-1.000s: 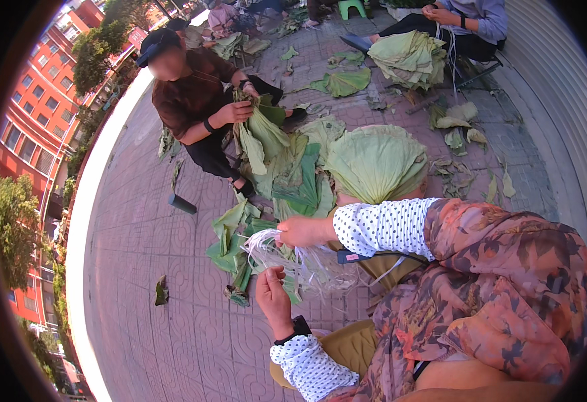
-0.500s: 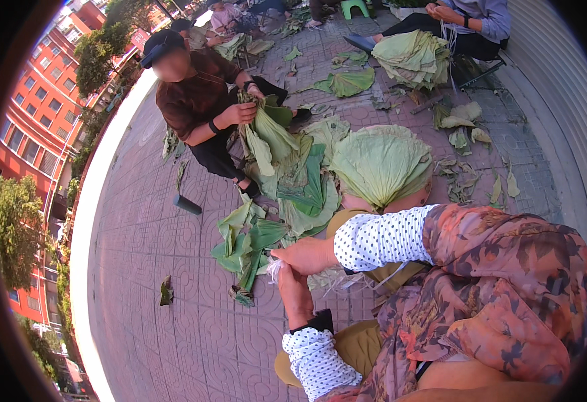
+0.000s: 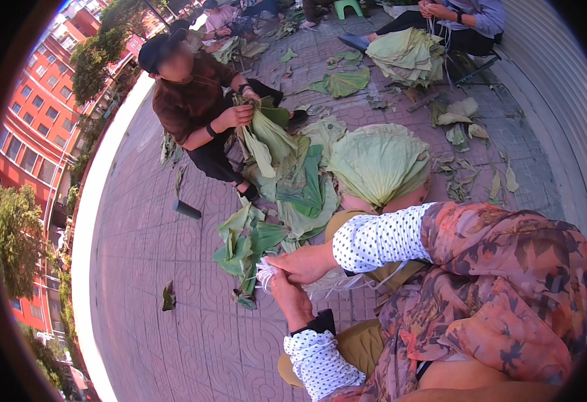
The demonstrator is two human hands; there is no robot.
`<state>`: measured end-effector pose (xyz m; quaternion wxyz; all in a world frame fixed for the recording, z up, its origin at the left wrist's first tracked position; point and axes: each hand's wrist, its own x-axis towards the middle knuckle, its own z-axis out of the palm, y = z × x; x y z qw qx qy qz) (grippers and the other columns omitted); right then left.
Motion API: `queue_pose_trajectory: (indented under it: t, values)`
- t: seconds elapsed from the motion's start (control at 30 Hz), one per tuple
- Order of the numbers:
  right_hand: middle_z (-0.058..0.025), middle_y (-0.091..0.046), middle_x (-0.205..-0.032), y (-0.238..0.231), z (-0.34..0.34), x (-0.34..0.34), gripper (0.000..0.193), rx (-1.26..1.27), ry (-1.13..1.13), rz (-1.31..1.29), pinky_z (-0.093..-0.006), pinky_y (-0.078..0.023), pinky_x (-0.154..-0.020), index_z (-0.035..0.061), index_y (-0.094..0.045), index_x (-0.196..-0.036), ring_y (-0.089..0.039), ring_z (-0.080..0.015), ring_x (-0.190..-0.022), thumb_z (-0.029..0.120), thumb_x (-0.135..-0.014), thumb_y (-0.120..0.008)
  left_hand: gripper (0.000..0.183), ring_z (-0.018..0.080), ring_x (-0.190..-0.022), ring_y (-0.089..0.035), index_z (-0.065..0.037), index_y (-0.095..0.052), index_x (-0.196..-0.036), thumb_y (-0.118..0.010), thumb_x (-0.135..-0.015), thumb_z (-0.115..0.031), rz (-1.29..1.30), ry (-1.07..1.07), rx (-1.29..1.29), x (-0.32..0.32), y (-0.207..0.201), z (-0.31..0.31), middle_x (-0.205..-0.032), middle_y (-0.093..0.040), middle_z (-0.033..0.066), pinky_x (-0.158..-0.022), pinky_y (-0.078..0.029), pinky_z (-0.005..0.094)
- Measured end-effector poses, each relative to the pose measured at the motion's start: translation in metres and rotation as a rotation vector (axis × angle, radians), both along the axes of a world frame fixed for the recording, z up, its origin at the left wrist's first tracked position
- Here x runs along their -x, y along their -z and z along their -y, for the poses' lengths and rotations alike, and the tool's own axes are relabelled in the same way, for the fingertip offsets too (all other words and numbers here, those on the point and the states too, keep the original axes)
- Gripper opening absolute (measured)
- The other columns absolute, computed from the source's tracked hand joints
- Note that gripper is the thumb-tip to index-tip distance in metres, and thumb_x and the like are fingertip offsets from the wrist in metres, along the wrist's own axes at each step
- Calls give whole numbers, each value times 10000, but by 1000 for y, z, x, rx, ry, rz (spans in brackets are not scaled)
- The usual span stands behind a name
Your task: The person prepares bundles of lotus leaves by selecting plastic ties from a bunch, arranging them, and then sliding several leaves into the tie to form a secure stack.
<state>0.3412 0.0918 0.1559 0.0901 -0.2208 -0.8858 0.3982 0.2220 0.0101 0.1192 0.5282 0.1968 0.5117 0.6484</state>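
My right hand (image 3: 307, 263) and my left hand (image 3: 290, 299) meet in front of my knees. Between their closed fingers they grip a small bundle of white string (image 3: 264, 273), whose loops stick out past the fingertips. More loose white strands (image 3: 337, 281) trail beneath my right forearm. Just beyond the hands lie crumpled green leaves (image 3: 240, 244) on the paving. A stack of large pale green leaves (image 3: 380, 164), which look like lotus leaves, rests on a pinkish support past my right arm.
A co-worker (image 3: 193, 100) sits across, holding a folded leaf bundle (image 3: 270, 137). Another person (image 3: 464, 20) at the upper right handles white strands behind a second leaf stack (image 3: 407, 57). A dark cylinder (image 3: 187, 209) and scattered leaves lie on the paving. A ridged wall (image 3: 561, 87) rises at right.
The fingers of both hands have shifted around the white string, and more of its loops now show beyond the fingertips. The view has moved slightly.
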Motion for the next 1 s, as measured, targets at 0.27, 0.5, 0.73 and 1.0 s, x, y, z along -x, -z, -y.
queue_pose_trajectory:
  t: [0.27,0.5,0.73,1.0]
  values:
    - [-207,-685,-1177,73,-24,51,648,26,146,-276,-406,-512,-920,-72,-346,-1448,-660,-365,-1076,266,-955,-599,289,272,-1046,-605,25,-564,-1046,-372,-1054,-191,-67,-54,-174,96,52,-8,-1080,-669,169,-1002,-450,415]
    - [-155,-680,-1154,108,-22,55,353,-2,194,-415,-367,-503,-933,20,-610,-1282,-663,-270,-1064,218,-992,-570,191,126,-630,-459,-40,-532,-1013,-450,-1065,-203,-40,58,-21,98,76,22,-715,-467,7,-598,-431,279]
    - [-112,-670,-1116,78,-34,68,287,-176,138,-570,-365,-482,-940,74,-672,-1214,-624,-258,-1064,151,-940,-636,168,61,-598,-383,-73,-541,-996,-458,-1067,-201,-361,289,45,106,67,-5,-718,-434,-46,-534,-342,223]
    - [-92,-615,-963,45,-33,32,189,-279,27,-380,-402,-463,-872,80,-716,-976,-551,-303,-993,208,-836,-710,239,78,-539,-426,-95,-511,-929,-396,-1085,-235,-443,376,159,43,32,1,-657,-472,-21,-500,-357,262]
